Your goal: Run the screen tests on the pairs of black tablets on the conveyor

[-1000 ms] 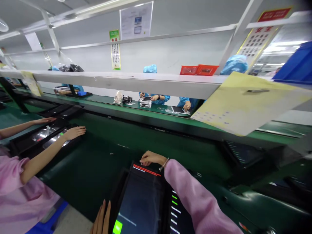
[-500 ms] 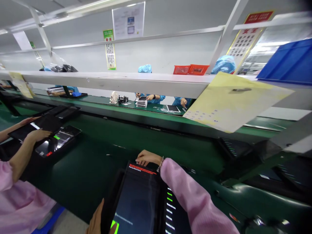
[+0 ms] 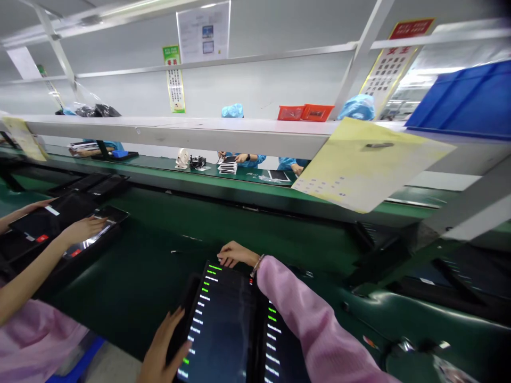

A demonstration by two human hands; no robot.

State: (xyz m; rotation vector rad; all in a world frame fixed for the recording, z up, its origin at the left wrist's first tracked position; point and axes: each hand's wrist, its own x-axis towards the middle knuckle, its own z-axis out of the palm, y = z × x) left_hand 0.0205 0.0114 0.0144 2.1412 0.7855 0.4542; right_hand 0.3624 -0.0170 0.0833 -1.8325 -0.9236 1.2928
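Screen change: half a second ago the nearer tablet (image 3: 221, 324) showed a dark screen with a red bar at its far edge; now it carries a column of green and white text lines.
Left hand: the left hand (image 3: 162, 348) has slid up the tablet's left edge, thumb hooked over onto the glass near the lower corner, fingers along the outside, so it is clasped on the device.
Right hand: the right hand (image 3: 235, 254) stays at the tablet's far edge, fingers curled down over the top rim; whether the grip is clenched on it I cannot tell from where I stand.
Tablet position: it lies on the dark green surface (image 3: 151, 266) directly before the person, tilted slightly, with a second tablet (image 3: 279, 346) just beside it on the right, partly hidden under the pink sleeve (image 3: 303, 324).
Co-worker at left: a co-worker's hand (image 3: 82, 230) has shifted to rest on a lit device (image 3: 99, 226), touching it.
Red trays: two red trays (image 3: 305, 112) sit on the white shelf (image 3: 199, 130); their contents are too small to tell.
Blue bin: a blue bin (image 3: 463, 103) stands on the shelf at right, its inside hidden.
Yellow sheet: a yellow sheet (image 3: 371, 165) hangs from the shelf edge.
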